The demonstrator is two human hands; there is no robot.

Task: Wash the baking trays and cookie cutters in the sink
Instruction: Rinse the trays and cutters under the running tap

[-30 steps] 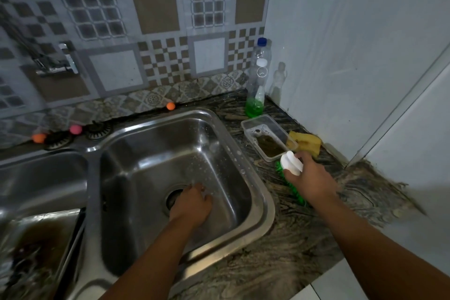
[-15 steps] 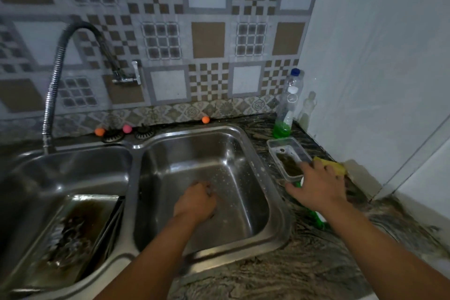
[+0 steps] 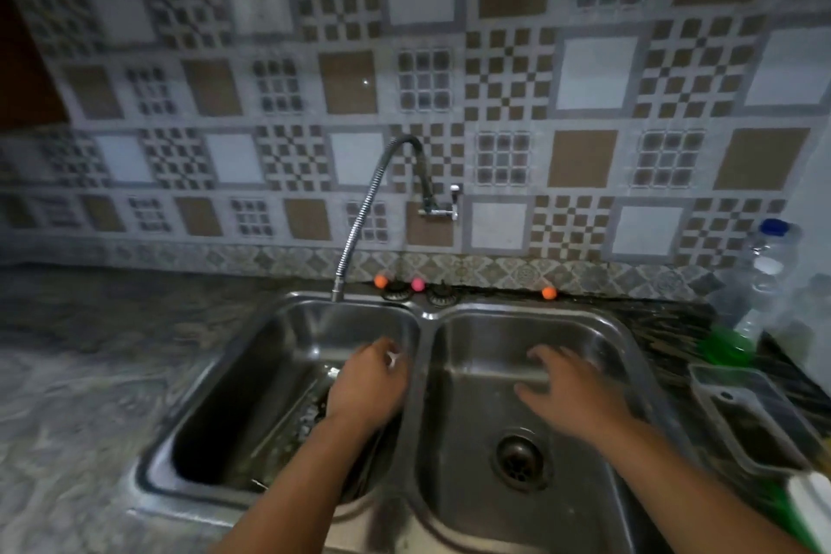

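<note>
A steel double sink fills the middle of the view. A dirty baking tray leans inside the left basin, mostly dark and partly hidden by my arm. My left hand is down in that basin at the tray's upper edge, fingers curled, with a small pale glint at the fingertips; its grip is unclear. My right hand hovers over the right basin with fingers spread and nothing in it, blurred by motion. No cookie cutters can be made out.
A flexible metal faucet hose arcs from the wall tap to the left basin's back rim. The drain is in the right basin. On the right counter stand bottles, a clear plastic container and a white-and-green brush.
My view swung left and up. My left hand moved from the right basin to the left basin. My right hand left the counter by the brush and came over the right basin.
</note>
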